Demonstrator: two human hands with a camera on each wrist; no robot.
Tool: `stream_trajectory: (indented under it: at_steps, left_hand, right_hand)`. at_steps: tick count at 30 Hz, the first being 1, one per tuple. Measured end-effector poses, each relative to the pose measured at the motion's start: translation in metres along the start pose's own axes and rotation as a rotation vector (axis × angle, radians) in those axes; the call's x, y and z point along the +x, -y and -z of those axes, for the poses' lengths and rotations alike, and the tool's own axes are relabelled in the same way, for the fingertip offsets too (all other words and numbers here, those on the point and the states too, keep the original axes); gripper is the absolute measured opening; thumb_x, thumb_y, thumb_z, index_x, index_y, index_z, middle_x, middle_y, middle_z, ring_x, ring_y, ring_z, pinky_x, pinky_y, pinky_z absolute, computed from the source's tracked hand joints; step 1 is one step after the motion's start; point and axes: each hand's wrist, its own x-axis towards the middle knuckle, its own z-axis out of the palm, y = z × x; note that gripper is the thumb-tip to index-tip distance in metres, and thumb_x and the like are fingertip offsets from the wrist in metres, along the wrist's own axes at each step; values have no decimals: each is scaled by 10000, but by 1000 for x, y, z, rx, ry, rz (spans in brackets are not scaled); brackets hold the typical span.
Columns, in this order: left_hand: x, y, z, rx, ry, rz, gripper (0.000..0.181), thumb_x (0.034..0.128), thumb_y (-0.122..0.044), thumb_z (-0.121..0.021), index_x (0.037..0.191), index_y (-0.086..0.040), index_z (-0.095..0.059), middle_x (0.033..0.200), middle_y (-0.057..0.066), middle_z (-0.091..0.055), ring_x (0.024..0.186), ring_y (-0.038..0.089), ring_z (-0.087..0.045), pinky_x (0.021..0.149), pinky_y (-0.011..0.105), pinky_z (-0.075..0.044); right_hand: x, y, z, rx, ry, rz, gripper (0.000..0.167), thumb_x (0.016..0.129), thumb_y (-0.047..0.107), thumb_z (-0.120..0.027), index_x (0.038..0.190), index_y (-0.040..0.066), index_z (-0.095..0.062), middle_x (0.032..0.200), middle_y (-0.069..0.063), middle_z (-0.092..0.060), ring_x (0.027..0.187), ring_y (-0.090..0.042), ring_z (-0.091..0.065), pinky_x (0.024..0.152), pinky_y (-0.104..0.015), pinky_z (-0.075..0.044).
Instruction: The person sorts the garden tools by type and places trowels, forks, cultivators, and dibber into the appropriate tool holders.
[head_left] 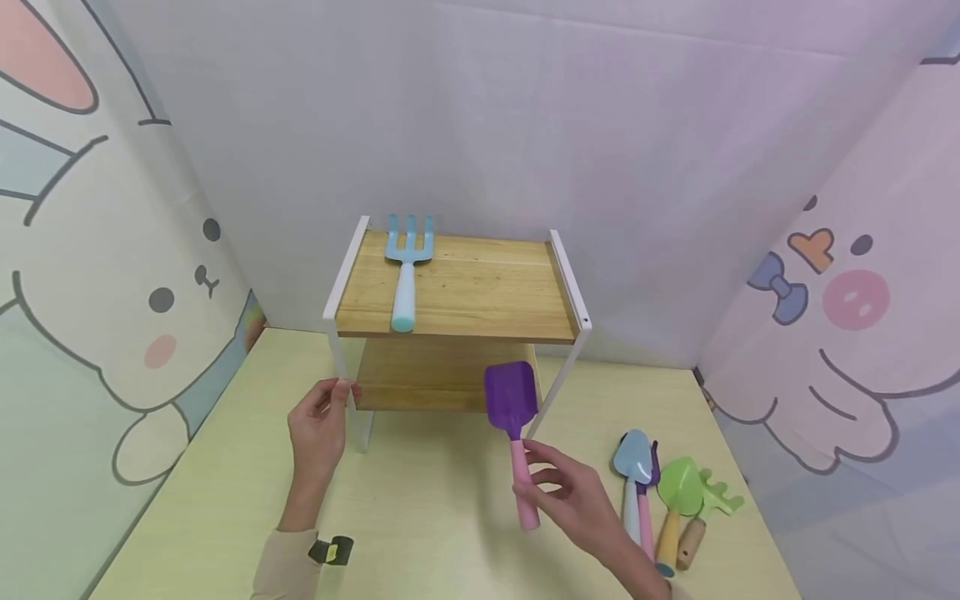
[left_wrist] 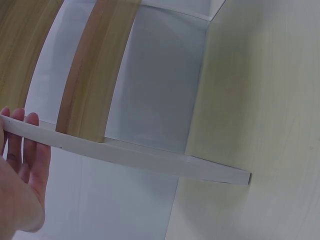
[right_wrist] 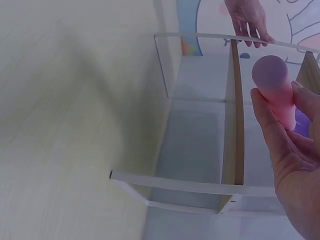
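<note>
At the lower left of the head view, the left hand (head_left: 318, 425) grips the white left post (head_left: 339, 354) of the shelf (head_left: 495, 292), fingertips wrapped behind it. Left of centre, the blue fork (head_left: 406, 287) lies on the top board, tines toward the back, handle end at the front edge.

Just below and right of centre, the shovel (head_left: 513, 425) is held up, its purple blade in front of the lower board (head_left: 427, 375); whether they touch, I cannot tell. The right hand (head_left: 570, 496) pinches its pink handle between thumb and fingers.

At the lower right, on the table (head_left: 210, 467), lie the blue trowel (head_left: 632, 458), a purple tool (head_left: 646, 521) partly hidden beside it, the green trowel (head_left: 681, 485) and the green rake (head_left: 718, 493).

By the look of it, one tool is on the shelf, one is in hand and not set down, and four lie off it.
</note>
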Motion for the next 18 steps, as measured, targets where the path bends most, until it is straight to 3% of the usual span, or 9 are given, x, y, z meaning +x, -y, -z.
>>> stream_trajectory:
  at_steps: [5,11,18]
  left_hand:
    - [-1,0,0,-1,-3,1,160,1018,27,-602,947,151,-673,893,316,-692,841,18,-699,865,121,-515]
    - [-1,0,0,6,3,2,152,1017,34,-600,952,149,-675,898,314,-695,848,17,-699,862,121,-511]
    - [-1,-1,0,9,1,7,144,1014,46,-597,952,152,-673,896,316,-691,848,24,-696,863,118,-506]
  right_hand:
    - [8,3,-4,31,9,-44,479,919,66,-780,1370,33,-621,1163,-148,-718,880,-205,-763,653,-346,-626]
    - [15,4,-11,49,18,-27,476,917,44,-776,1364,6,-619,1147,-167,-720,867,-229,-762,666,-346,-627]
    - [25,8,-16,49,28,-62,473,932,83,-770,1372,6,-613,1141,-162,-720,866,-183,-756,636,-348,-624]
